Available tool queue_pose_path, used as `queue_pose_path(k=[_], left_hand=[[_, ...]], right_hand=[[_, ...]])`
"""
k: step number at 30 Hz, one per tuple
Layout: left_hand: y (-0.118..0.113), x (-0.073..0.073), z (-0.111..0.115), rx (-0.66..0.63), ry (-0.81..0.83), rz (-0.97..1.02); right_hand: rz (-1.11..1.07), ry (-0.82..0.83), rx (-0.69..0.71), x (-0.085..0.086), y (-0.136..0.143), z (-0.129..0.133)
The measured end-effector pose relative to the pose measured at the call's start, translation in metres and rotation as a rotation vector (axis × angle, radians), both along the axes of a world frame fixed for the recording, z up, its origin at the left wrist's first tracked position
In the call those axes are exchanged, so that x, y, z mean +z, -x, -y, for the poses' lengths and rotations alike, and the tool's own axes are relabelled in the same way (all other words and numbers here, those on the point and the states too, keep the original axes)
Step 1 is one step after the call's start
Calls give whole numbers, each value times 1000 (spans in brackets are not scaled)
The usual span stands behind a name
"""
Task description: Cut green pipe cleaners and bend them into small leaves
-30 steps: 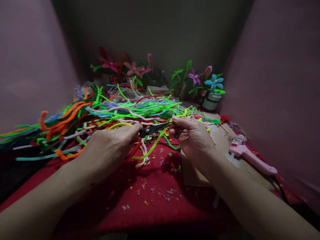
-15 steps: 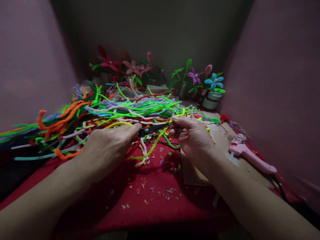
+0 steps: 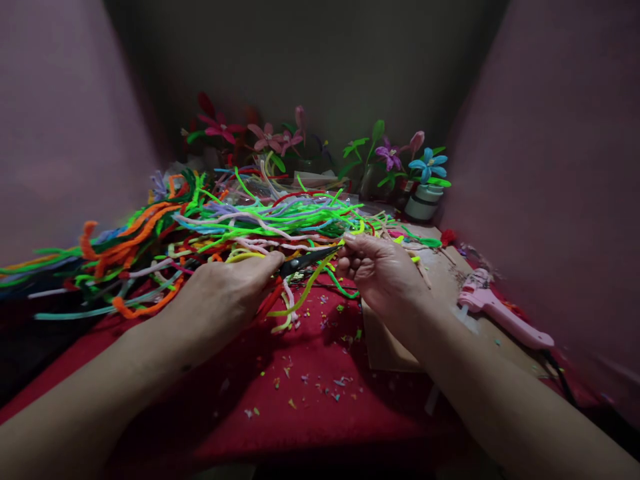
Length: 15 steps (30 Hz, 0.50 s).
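Observation:
My left hand [image 3: 233,287] is closed round the red handles of a pair of scissors [image 3: 300,262], whose dark blades point right. Pinched in the fingertips of my right hand [image 3: 377,263] is a yellow pipe cleaner [image 3: 314,279], which hangs down and to the left behind the blades. The scissor tips meet the pipe cleaner right at my right fingertips; the blades look nearly closed. A large heap of coloured pipe cleaners [image 3: 270,220] lies just beyond both hands.
Pipe-cleaner flowers [image 3: 265,137] stand along the back, a blue one [image 3: 428,164] beside a white jar [image 3: 423,203]. At right, a pink glue gun [image 3: 505,310] lies on a cardboard sheet [image 3: 393,347]. Fluff scraps [image 3: 340,382] dot the red cloth [image 3: 280,420].
My left hand and the scissors have shifted slightly, the blades now drawn closer together. My right hand stays almost in place, still pinching the yellow pipe cleaner.

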<state>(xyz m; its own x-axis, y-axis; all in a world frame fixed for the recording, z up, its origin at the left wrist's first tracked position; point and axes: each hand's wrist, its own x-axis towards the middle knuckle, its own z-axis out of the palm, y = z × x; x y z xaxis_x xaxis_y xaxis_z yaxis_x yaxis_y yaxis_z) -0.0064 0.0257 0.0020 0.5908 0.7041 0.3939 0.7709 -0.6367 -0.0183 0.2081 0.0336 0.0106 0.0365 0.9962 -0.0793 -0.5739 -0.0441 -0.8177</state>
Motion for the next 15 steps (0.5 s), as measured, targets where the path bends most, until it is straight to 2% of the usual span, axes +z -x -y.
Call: queue_pose_path(k=[5,10,13,15], left_hand=[[1,-2,-1,8,-140,-132],[1,0,-1,-1,-90,-116],[-1,2,-1,10,-8,1],[-5,5,-1,46,84,203]], right_hand=[[-41,51,56,3,-1,0],[-45,103,102,4,0,1],[-41,133,95,4,2,2],[-32,111,106,3,2,2]])
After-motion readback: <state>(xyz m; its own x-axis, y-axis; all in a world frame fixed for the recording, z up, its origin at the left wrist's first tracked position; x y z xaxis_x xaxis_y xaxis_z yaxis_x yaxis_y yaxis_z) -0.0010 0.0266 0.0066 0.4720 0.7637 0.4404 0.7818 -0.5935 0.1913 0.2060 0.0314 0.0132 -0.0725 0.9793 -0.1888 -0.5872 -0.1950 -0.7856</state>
